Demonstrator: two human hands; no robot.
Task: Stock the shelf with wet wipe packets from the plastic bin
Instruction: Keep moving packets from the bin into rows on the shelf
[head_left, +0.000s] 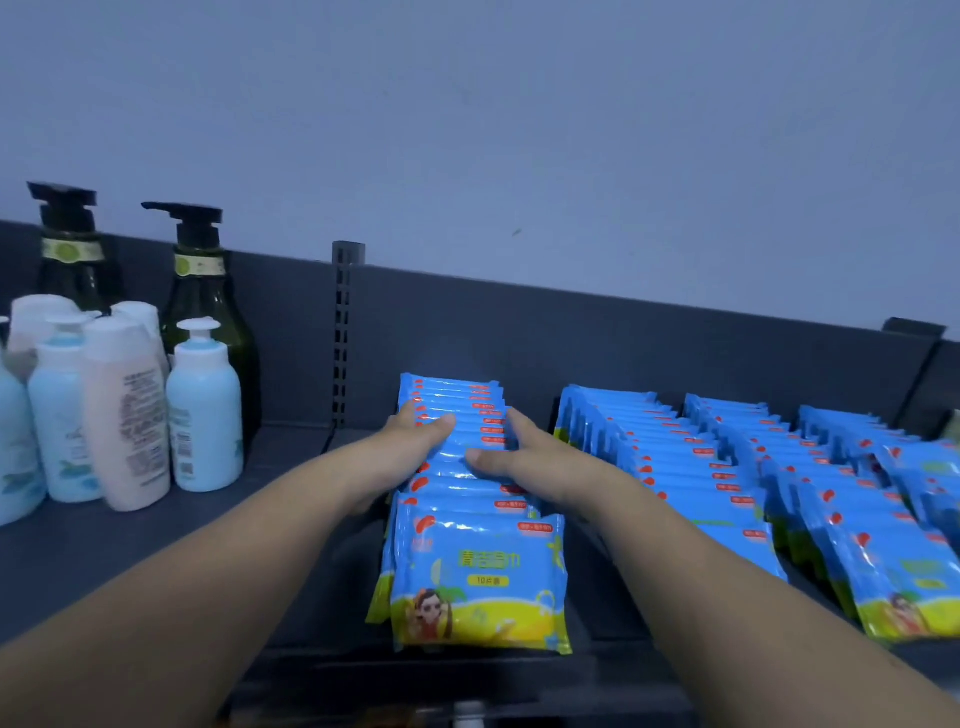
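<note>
A row of blue and yellow wet wipe packets (475, 577) leans front to back on the dark shelf (291, 519). My left hand (415, 434) presses against the row's left side near the back, thumb lying across the packet tops. On the right side of the same row my right hand (519, 454) does likewise, its thumb on the tops. Both hands squeeze the packets between them with fairly straight fingers. The plastic bin is out of view.
Three more rows of wipe packets (691, 467) fill the shelf to the right. At left stand two dark green pump bottles (200, 306) and several white and pale blue bottles (205, 410). A slotted upright (343, 332) divides the back panel.
</note>
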